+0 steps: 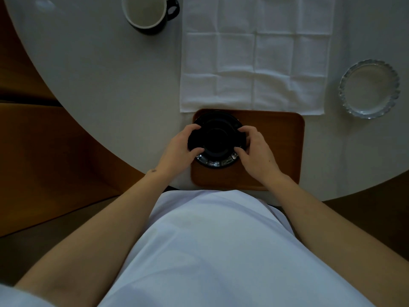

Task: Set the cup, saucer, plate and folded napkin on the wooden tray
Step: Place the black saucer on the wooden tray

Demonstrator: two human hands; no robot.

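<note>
A black saucer (pixel 218 140) sits over the left end of the wooden tray (pixel 272 147), near the table's front edge. My left hand (pixel 179 149) grips the saucer's left rim and my right hand (pixel 254 151) grips its right rim. A black cup (pixel 146 12) with a white inside and its handle to the right stands at the far left of the table. A white napkin (pixel 254 54) lies spread out flat behind the tray, its creases showing. A clear glass plate (pixel 369 88) with a scalloped rim rests at the right.
The round white table (pixel 99 85) curves away at the left and lower right, with wooden floor (pixel 44 156) beyond the edge. My white clothing (pixel 212 251) fills the lower middle of the view.
</note>
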